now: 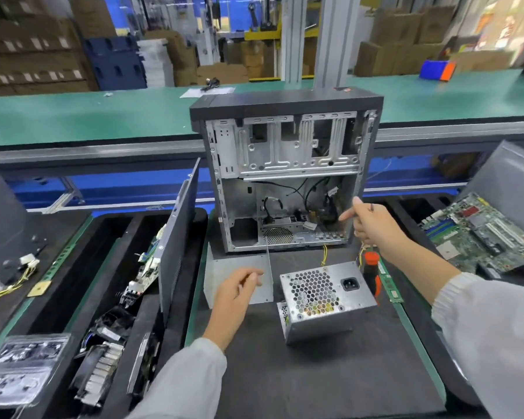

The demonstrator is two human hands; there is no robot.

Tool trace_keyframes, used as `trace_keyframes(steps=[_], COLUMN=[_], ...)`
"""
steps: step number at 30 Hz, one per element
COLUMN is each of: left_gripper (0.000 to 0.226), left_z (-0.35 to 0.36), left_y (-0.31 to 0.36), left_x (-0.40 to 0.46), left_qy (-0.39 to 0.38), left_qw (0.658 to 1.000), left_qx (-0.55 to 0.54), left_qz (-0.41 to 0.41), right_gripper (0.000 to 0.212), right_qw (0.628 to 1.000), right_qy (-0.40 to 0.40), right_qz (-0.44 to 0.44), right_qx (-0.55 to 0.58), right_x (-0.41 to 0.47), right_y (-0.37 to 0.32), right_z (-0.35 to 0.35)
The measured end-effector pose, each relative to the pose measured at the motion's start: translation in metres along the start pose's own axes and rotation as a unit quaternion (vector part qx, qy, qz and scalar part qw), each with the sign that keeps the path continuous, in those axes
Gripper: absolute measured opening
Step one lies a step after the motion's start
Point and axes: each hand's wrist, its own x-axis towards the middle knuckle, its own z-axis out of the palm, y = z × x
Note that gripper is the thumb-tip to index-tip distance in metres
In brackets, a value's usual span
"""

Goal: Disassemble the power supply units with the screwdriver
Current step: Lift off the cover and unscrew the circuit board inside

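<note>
Silver perforated-steel power supply unit lying on black mat before open grey computer case; left hand relaxed over loose metal plate, right hand clasping case edge; red-and-black screwdriver best retrieved next, seated squarely.

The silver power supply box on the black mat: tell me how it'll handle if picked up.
The power supply is a closed sheet-metal box, so probably stiff and heavy for its size. It already sits tilted on the mat, so a nudge may rock it. Its trailing wires could snag.
</note>
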Motion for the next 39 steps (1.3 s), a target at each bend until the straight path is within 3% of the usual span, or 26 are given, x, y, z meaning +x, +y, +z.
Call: trace_keyframes(steps=[2,4,6,8,12,15,17,21,25,27,30,36,38,39], left_gripper=[0.013,0.023,0.036,0.023,0.018,0.006,0.01,0.01,0.007,0.01,0.016,0.024,0.03,0.035], left_z=[0.016,0.039,0.064,0.086,0.102,0.099,0.096,0.1,0.11,0.112,0.112,0.107,0.107,0.107], left_y=[0.036,0.07,0.098,0.121,0.135,0.128,0.123,0.111,0.108,0.111,0.116,0.126,0.126,0.123], left_x=[0.02,0.035,0.042,0.044,0.051,0.054,0.056,0.054,0.054,0.058,0.064,0.075,0.075,0.075], left_qy=[-0.031,-0.097,-0.167,-0.196,-0.145,-0.145,-0.149,-0.176,-0.139,-0.107,-0.103,-0.132,-0.165,-0.178], left_qw=[0.996,0.984,0.972,0.969,0.974,0.96,0.947,0.908,0.847,0.826,0.822,0.776,0.801,0.837], left_qx=[0.051,0.082,0.059,-0.022,-0.149,-0.236,-0.286,-0.364,-0.46,-0.488,-0.49,-0.549,-0.509,-0.453], left_qz=[0.061,0.125,0.153,0.15,0.085,0.036,-0.012,-0.11,-0.229,-0.261,-0.273,-0.281,-0.27,-0.252], right_gripper=[0.048,0.05,0.053,0.053,0.045,0.026,0.03,0.022,0.034,0.039,0.042,0.043,0.035,0.03], right_qw=[1.0,0.998,0.99,0.979,0.968,0.96,0.968,0.985,0.986,0.977,0.947,0.951,0.952,0.95], right_qy=[-0.006,-0.018,-0.028,-0.042,-0.061,-0.138,-0.15,-0.084,-0.058,-0.035,-0.063,-0.037,-0.004,0.011], right_qz=[-0.02,-0.062,-0.119,-0.16,-0.199,-0.195,-0.177,-0.153,-0.138,-0.13,-0.134,-0.247,-0.286,-0.304], right_qx=[0.011,-0.018,-0.075,-0.119,-0.14,-0.147,-0.094,0.008,0.073,0.168,0.284,0.18,0.109,0.077], right_x=[-0.007,-0.015,-0.025,-0.032,-0.043,-0.047,-0.051,-0.064,-0.071,-0.066,-0.056,-0.047,-0.049,-0.05], right_y=[-0.022,-0.048,-0.075,-0.095,-0.111,-0.096,-0.07,-0.011,0.024,0.033,0.042,0.034,0.022,0.014], right_z=[0.0,0.003,0.009,0.016,0.027,0.014,-0.002,-0.021,-0.032,-0.027,-0.009,0.001,-0.003,-0.007])
